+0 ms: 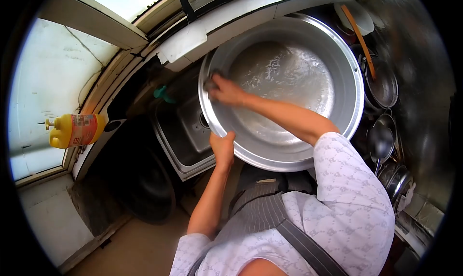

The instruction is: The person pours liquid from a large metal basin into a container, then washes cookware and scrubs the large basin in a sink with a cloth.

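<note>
A large round metal basin (345,90) with a wide rim fills the middle of the view, with shiny water or wet film across its bottom. On the near left part of the rim is my left hand (223,148), its fingers closed over the edge. My right hand (225,90) reaches across the basin to its left inner wall. A dark grey scouring pad (210,83) is gripped in its fingers and pressed near the rim; motion blurs it slightly.
A metal sink (185,126) lies left of the basin, below a teal tap handle (164,94). A yellow pump bottle (77,131) stands by the window. Pans (383,85), a ladle (380,141) and a wooden-handled utensil (358,32) crowd the right side. A dark round tub (149,184) sits lower left.
</note>
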A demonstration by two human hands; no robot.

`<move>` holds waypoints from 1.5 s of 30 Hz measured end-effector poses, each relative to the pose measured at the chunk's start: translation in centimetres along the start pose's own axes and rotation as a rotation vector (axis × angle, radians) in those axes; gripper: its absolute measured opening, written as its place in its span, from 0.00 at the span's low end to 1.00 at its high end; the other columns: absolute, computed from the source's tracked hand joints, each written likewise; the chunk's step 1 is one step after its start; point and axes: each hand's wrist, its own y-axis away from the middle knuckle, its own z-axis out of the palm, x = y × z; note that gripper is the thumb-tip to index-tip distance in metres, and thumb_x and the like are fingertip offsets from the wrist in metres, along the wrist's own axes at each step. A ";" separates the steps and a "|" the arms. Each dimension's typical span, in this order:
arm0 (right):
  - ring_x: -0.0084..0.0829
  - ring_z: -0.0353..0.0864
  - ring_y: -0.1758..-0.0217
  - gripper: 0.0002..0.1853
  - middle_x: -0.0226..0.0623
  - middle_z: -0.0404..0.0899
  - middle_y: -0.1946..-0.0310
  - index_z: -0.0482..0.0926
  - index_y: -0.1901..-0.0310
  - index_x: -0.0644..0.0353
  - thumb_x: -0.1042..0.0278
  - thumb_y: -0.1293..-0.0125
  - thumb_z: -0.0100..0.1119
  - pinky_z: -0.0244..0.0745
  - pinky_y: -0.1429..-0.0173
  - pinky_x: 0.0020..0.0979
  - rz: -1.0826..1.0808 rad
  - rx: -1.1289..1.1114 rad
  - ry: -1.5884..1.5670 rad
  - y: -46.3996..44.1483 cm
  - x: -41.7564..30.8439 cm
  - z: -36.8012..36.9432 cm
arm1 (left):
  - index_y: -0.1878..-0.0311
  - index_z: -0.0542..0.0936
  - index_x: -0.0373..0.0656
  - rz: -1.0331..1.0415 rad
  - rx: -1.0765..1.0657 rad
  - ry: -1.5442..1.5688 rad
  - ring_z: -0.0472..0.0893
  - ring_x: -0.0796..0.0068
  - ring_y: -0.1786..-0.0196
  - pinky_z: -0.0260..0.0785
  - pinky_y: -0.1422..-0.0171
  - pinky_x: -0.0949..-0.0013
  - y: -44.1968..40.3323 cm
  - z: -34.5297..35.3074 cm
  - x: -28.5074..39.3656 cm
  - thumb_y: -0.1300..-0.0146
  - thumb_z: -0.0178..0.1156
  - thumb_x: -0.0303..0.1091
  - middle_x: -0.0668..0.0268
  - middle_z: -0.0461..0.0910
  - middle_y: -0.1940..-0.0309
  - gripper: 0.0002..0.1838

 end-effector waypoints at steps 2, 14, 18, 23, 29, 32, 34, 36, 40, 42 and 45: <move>0.61 0.75 0.49 0.20 0.62 0.76 0.56 0.65 0.53 0.64 0.61 0.43 0.54 0.70 0.46 0.49 -0.069 -0.178 -0.021 3.8 -2.0 -0.4 | 0.52 0.76 0.30 0.008 0.008 0.022 0.79 0.72 0.58 0.70 0.50 0.71 0.0 -0.2 -0.3 0.49 0.56 0.20 0.62 0.81 0.60 0.18; 0.54 0.68 0.33 0.28 0.57 0.69 0.37 0.69 0.39 0.64 0.57 0.38 0.57 0.68 0.33 0.43 -0.013 0.639 0.194 -12.4 14.3 -11.2 | 0.49 0.74 0.30 0.019 0.011 0.026 0.79 0.70 0.54 0.69 0.47 0.71 0.5 0.4 0.5 0.49 0.56 0.20 0.61 0.80 0.57 0.20; 0.55 0.76 0.41 0.25 0.58 0.77 0.46 0.74 0.42 0.60 0.56 0.37 0.57 0.71 0.37 0.47 0.465 0.361 0.380 -4.5 13.2 -16.3 | 0.49 0.74 0.30 0.063 0.035 0.074 0.79 0.69 0.55 0.69 0.47 0.70 0.7 0.3 0.2 0.49 0.56 0.20 0.61 0.80 0.57 0.20; 0.56 0.78 0.47 0.18 0.60 0.80 0.55 0.78 0.54 0.65 0.58 0.38 0.58 0.73 0.43 0.49 0.603 0.565 0.503 4.0 11.4 -16.2 | 0.50 0.74 0.30 0.065 0.079 0.031 0.80 0.70 0.56 0.70 0.48 0.70 0.4 0.5 -0.1 0.49 0.56 0.20 0.61 0.81 0.58 0.20; 0.57 0.79 0.50 0.14 0.59 0.79 0.56 0.78 0.52 0.63 0.71 0.41 0.54 0.75 0.47 0.49 0.274 0.039 0.748 5.1 10.2 -12.8 | 0.51 0.75 0.30 0.118 0.076 0.001 0.81 0.70 0.56 0.71 0.49 0.70 -0.1 0.2 -0.8 0.49 0.55 0.21 0.61 0.82 0.60 0.19; 0.57 0.80 0.53 0.16 0.59 0.75 0.50 0.77 0.50 0.62 0.72 0.40 0.51 0.77 0.48 0.48 0.282 -0.173 0.892 5.9 10.0 -14.6 | 0.51 0.76 0.30 0.127 0.064 0.002 0.80 0.70 0.57 0.71 0.50 0.70 0.3 0.3 0.0 0.50 0.55 0.21 0.61 0.82 0.61 0.19; 0.56 0.81 0.56 0.14 0.59 0.74 0.50 0.80 0.54 0.63 0.72 0.40 0.50 0.78 0.50 0.48 0.283 -0.032 0.927 7.8 9.8 -15.3 | 0.51 0.75 0.30 0.118 0.066 -0.005 0.80 0.70 0.58 0.71 0.51 0.69 0.1 0.3 0.0 0.50 0.55 0.21 0.60 0.81 0.61 0.19; 0.55 0.81 0.58 0.13 0.59 0.74 0.53 0.81 0.57 0.59 0.68 0.41 0.52 0.78 0.53 0.48 0.189 -0.073 0.936 9.6 10.7 -15.1 | 0.51 0.75 0.30 0.102 0.060 -0.023 0.80 0.70 0.58 0.71 0.52 0.69 0.2 0.2 -0.1 0.50 0.55 0.21 0.60 0.81 0.61 0.19; 0.56 0.79 0.53 0.11 0.59 0.71 0.50 0.82 0.60 0.53 0.63 0.42 0.55 0.75 0.49 0.49 0.156 -0.384 0.900 13.6 6.9 -14.3 | 0.49 0.74 0.29 0.124 0.103 -0.021 0.80 0.68 0.58 0.72 0.51 0.68 0.0 0.4 -0.4 0.51 0.57 0.23 0.59 0.80 0.59 0.22; 0.56 0.78 0.51 0.10 0.59 0.71 0.49 0.82 0.61 0.52 0.62 0.43 0.56 0.74 0.47 0.50 0.106 -0.444 0.894 14.9 5.9 -13.1 | 0.51 0.71 0.31 0.145 0.159 -0.026 0.78 0.67 0.57 0.70 0.48 0.68 0.1 0.5 -0.6 0.50 0.58 0.23 0.57 0.78 0.59 0.21; 0.55 0.75 0.49 0.12 0.58 0.70 0.48 0.81 0.65 0.61 0.61 0.45 0.61 0.71 0.41 0.45 0.103 -0.479 0.461 15.0 4.2 -8.8 | 0.49 0.69 0.31 0.166 0.259 -0.072 0.77 0.65 0.55 0.69 0.45 0.67 -0.1 0.6 -1.6 0.50 0.61 0.24 0.56 0.77 0.56 0.23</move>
